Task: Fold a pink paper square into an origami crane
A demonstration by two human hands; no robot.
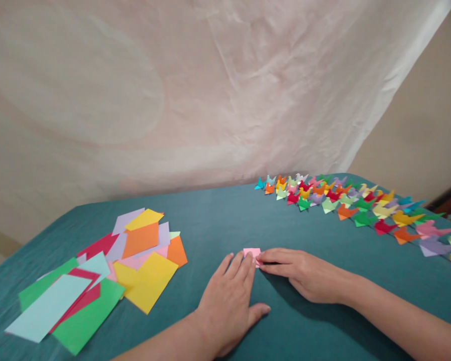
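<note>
A small piece of folded pink paper lies on the teal tablecloth in front of me, partly covered by my fingers. My left hand rests flat with its fingers stretched out, the fingertips on the paper's left side and the thumb spread away. At the paper's right edge, my right hand has thumb and fingers brought together in a pinch. Just how much of the paper lies between those fingers is hard to see.
Loose sheets of coloured paper are heaped on the left of the table. Rows of small folded paper birds stand along the back right. Behind the table hangs a pale, creased cloth.
</note>
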